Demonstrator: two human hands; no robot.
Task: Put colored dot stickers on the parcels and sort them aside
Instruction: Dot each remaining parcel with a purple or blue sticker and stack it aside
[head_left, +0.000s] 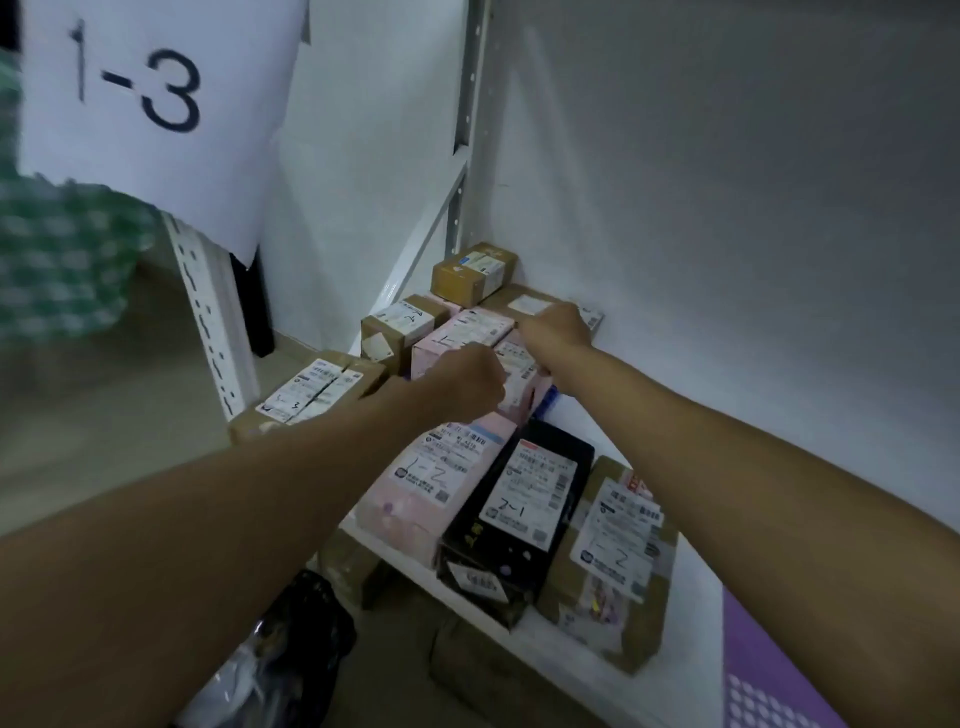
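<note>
Parcels crowd a white shelf (571, 670): a brown box (311, 392) at left, pink boxes (421, 493) and a black box (519, 514) toward the right. The left hand (462, 382) hovers, fingers clenched; the right hand (556, 325) rests among far boxes, its grip unclear. A purple sheet (769, 670) lies at right.

— How many parcels on that shelf?

— 9 that I can make out: 5 brown cardboard boxes (474, 272), 3 pink boxes (423, 488) and 1 black box (519, 519).

— Anything else?

— 2 hands (462, 382) reaching in, 1 paper sign (150, 104) marked "1-3", 1 purple sheet (763, 670). More brown boxes sit underneath; too hidden to count.
</note>
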